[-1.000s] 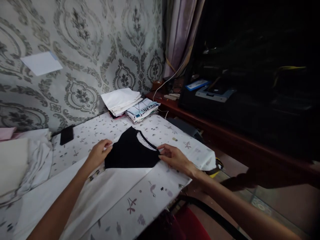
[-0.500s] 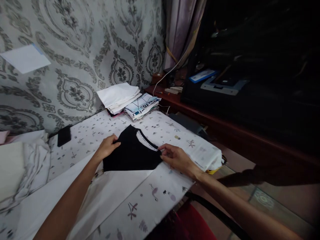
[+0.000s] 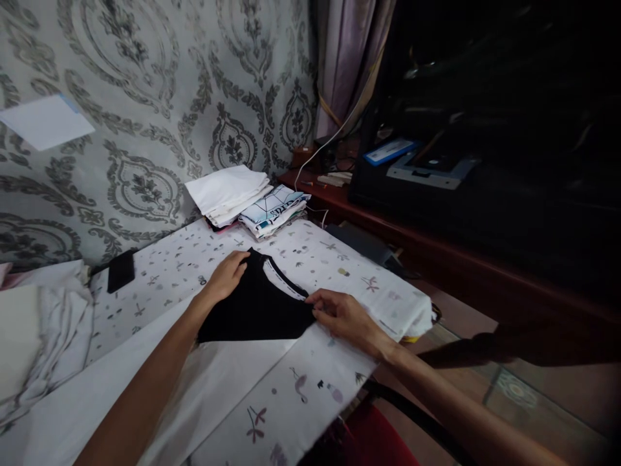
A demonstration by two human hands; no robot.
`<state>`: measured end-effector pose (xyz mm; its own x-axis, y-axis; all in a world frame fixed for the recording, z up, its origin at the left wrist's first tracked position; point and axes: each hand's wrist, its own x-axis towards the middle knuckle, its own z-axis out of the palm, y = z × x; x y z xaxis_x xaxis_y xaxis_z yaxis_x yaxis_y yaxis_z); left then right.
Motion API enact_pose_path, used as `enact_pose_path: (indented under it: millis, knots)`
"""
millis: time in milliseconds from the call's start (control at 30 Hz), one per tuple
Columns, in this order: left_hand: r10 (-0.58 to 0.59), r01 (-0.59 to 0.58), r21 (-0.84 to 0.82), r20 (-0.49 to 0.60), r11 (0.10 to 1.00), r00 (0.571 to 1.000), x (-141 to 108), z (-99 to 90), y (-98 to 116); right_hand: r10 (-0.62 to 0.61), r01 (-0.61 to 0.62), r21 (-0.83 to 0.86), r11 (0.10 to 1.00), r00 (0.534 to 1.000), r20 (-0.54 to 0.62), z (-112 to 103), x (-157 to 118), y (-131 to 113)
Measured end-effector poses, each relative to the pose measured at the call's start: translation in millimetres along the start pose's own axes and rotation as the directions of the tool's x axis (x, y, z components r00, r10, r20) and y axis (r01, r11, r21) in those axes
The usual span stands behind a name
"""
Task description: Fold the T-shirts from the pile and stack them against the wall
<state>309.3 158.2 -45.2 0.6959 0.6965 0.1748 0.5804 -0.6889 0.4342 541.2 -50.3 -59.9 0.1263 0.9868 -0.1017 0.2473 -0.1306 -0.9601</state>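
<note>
A T-shirt (image 3: 252,304) with a black upper part and a white body lies spread on the printed cloth (image 3: 334,249). Its round neckline, with a pale inner band, points away from me. My left hand (image 3: 226,275) is at the far left shoulder of the shirt, with fingers and thumb closing on the black edge. At the right end of the neckline, my right hand (image 3: 339,317) pinches the black fabric between thumb and fingers. My forearm hides part of the shirt's left side.
Behind the shirt stand two stacks of folded clothes, one white-topped (image 3: 228,194) and one printed (image 3: 274,210). A black phone (image 3: 121,270) lies at the left, near crumpled light cloth (image 3: 58,330). A dark red wooden cabinet (image 3: 427,255) borders the right side.
My left hand has slid up and to the right along the black fabric to the shoulder tip. My right hand keeps its pinch by the neckline. The view has shifted slightly.
</note>
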Motion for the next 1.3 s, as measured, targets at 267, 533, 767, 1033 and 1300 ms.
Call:
enact_pose_path:
  millis: [267,533,767,1033,1300]
  knots:
    - [0.045,-0.057,0.098,0.122,0.994,0.992,31,30.2,-9,-0.021,0.021,-0.023,1.000,1.000,0.002,-1,-1,0]
    - [0.053,-0.052,0.021,-0.058,0.998,0.997,-2,-7.3,6,0.039,-0.043,0.168,0.985,0.999,0.028,-12,-2,0]
    - [-0.038,0.035,0.089,0.034,0.995,0.999,-87,-28.8,30,0.028,-0.029,0.151,0.988,1.000,0.011,-7,-2,2]
    - [0.134,-0.164,0.151,0.192,0.975,0.972,-111,-6.3,61,-0.001,0.001,0.008,1.000,0.999,-0.045,0,-4,1]
    - [0.351,-0.435,0.155,0.385,0.887,0.853,-112,26.6,85,-0.029,0.025,-0.055,0.998,0.998,-0.062,1,-6,0]
